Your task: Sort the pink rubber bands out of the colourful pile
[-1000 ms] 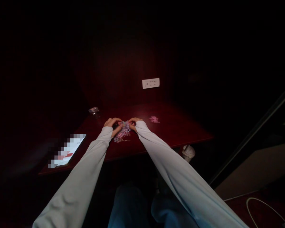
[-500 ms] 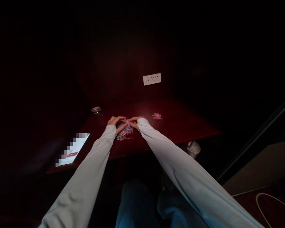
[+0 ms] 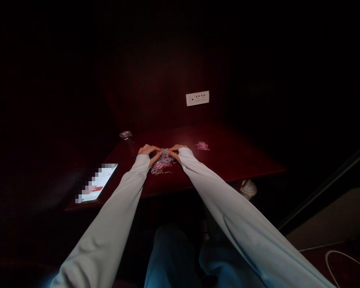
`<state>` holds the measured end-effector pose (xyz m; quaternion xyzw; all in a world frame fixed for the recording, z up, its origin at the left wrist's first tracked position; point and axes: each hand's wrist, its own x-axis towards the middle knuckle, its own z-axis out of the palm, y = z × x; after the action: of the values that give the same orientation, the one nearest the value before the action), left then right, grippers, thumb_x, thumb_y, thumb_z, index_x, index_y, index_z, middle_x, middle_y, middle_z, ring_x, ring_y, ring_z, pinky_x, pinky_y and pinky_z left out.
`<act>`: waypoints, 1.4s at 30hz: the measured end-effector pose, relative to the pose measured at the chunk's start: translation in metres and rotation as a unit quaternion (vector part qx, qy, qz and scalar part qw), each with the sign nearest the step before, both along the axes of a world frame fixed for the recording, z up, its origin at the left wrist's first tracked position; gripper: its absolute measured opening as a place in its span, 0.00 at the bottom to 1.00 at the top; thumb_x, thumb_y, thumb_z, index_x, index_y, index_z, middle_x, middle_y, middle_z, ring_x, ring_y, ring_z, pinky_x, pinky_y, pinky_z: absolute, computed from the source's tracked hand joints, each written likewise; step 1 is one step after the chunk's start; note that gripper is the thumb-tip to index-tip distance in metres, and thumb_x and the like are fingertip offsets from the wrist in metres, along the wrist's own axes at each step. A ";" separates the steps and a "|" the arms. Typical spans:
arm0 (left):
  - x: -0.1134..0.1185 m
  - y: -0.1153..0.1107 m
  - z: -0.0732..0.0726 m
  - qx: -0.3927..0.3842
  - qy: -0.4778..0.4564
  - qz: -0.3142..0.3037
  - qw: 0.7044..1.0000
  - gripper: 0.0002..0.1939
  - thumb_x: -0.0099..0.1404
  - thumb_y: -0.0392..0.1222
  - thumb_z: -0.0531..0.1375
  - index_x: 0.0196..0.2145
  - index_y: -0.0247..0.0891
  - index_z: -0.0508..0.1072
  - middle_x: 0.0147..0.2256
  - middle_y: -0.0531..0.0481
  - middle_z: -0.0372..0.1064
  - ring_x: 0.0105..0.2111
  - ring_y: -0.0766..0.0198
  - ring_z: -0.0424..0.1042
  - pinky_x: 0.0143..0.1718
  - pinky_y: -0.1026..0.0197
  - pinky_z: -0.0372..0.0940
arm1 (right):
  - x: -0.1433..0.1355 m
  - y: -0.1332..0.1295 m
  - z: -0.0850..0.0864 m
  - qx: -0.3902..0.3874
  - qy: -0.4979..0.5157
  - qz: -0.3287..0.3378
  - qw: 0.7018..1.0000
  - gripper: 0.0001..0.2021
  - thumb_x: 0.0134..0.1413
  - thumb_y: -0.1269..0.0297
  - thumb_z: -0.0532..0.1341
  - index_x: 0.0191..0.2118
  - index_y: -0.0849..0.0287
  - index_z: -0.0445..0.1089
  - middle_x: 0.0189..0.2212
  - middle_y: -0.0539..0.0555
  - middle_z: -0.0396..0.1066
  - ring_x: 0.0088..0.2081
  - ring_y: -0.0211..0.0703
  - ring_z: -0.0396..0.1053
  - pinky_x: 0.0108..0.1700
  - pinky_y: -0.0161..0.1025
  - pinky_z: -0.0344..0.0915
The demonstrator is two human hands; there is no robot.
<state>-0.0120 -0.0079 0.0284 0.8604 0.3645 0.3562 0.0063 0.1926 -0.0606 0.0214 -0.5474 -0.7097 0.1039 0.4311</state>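
Bending inward over a pile of small pastel loops point(image 3: 161, 164), the person's two hands meet at its far side, fingers curled and fingertips close together. The left hand point(image 3: 148, 150) touches the pile from its left, the right hand point(image 3: 177, 149) from its right; at this size and in this dim light, I cannot tell whether either is pinching a single loop. The pile lies on a dark red table point(image 3: 228, 156), between the two light sleeves point(image 3: 142, 162). Right of the pile and slightly beyond it sits a smaller heap of thin pink pieces point(image 3: 202, 146). Left of the pile and farther back stands a small clear container point(image 3: 126, 135); left of it and nearer the person lies a mobile device point(image 3: 103, 182), its screen lit. Beyond the pile, a white socket panel point(image 3: 197, 98) is set in the dark wall.
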 end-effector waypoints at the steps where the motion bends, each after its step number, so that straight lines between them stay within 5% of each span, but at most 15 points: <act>1: 0.001 -0.002 0.001 -0.003 -0.001 0.004 1.000 0.09 0.65 0.49 0.61 0.35 0.46 0.80 0.33 0.50 0.76 0.39 0.56 0.68 0.46 0.54 0.61 | 0.000 0.001 -0.001 0.002 0.001 0.000 1.000 0.09 0.61 0.61 0.64 0.40 0.53 0.83 0.37 0.52 0.80 0.36 0.38 0.73 0.40 0.32 0.64; 5: 0.002 -0.007 0.001 -0.014 -0.009 0.004 1.000 0.09 0.66 0.48 0.60 0.37 0.45 0.79 0.33 0.51 0.75 0.39 0.57 0.69 0.47 0.55 0.60 | 0.000 0.003 -0.002 0.007 -0.008 0.004 1.000 0.09 0.60 0.59 0.64 0.39 0.53 0.83 0.36 0.52 0.79 0.36 0.38 0.72 0.40 0.32 0.63; 10: 0.003 -0.009 0.002 -0.030 0.006 -0.024 0.999 0.19 0.63 0.50 0.63 0.51 0.48 0.75 0.43 0.51 0.77 0.42 0.56 0.69 0.48 0.55 0.60 | -0.002 0.003 -0.002 0.008 -0.028 0.009 1.000 0.11 0.61 0.58 0.63 0.40 0.53 0.83 0.35 0.52 0.79 0.36 0.39 0.71 0.40 0.33 0.62; 16: 0.004 -0.007 0.004 -0.036 0.031 -0.042 0.998 0.09 0.63 0.50 0.65 0.37 0.45 0.80 0.38 0.51 0.78 0.41 0.56 0.69 0.46 0.54 0.59 | 0.000 0.003 -0.001 0.014 -0.047 0.025 0.999 0.10 0.61 0.60 0.64 0.38 0.55 0.83 0.32 0.53 0.78 0.36 0.39 0.70 0.42 0.34 0.61; 23: 0.009 -0.006 -0.003 -0.028 0.007 -0.036 0.999 0.09 0.61 0.50 0.66 0.38 0.46 0.79 0.37 0.52 0.78 0.40 0.57 0.68 0.46 0.54 0.59 | 0.001 0.002 0.001 0.009 -0.050 0.032 0.998 0.14 0.62 0.53 0.61 0.36 0.54 0.82 0.32 0.53 0.77 0.35 0.39 0.69 0.40 0.34 0.61; 42: 0.004 -0.002 -0.004 -0.034 0.014 -0.015 0.999 0.11 0.65 0.52 0.60 0.33 0.45 0.78 0.36 0.52 0.78 0.39 0.56 0.68 0.45 0.54 0.59 | 0.002 0.009 -0.006 0.031 -0.031 -0.003 0.999 0.12 0.61 0.61 0.60 0.30 0.57 0.78 0.29 0.51 0.75 0.33 0.38 0.67 0.42 0.34 0.62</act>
<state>-0.0079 -0.0097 0.0247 0.8699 0.3633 0.3316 0.0365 0.1949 -0.0515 0.0154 -0.5388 -0.7243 0.0635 0.4255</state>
